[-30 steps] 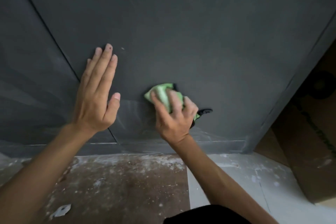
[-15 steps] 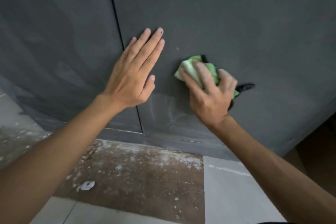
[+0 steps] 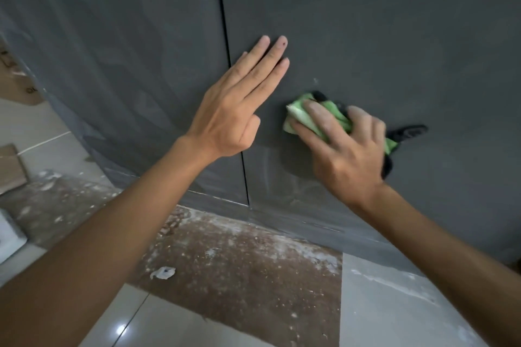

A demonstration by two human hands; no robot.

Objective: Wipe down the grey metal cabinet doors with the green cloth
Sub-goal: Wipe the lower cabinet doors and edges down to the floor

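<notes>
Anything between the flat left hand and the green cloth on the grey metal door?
Nothing: in the head view only bare grey metal cabinet door separates the left hand from the green cloth gripped by the right hand.

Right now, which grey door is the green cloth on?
The right-hand door, the one right of the dark seam. The right hand presses the green cloth against it; the left-hand door has no cloth on it.

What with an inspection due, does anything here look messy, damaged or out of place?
Yes. The floor has a brown patch spattered with white specks, and a crumpled white scrap lies on it. The right door shows dull streaks low down, below the green cloth.
</notes>
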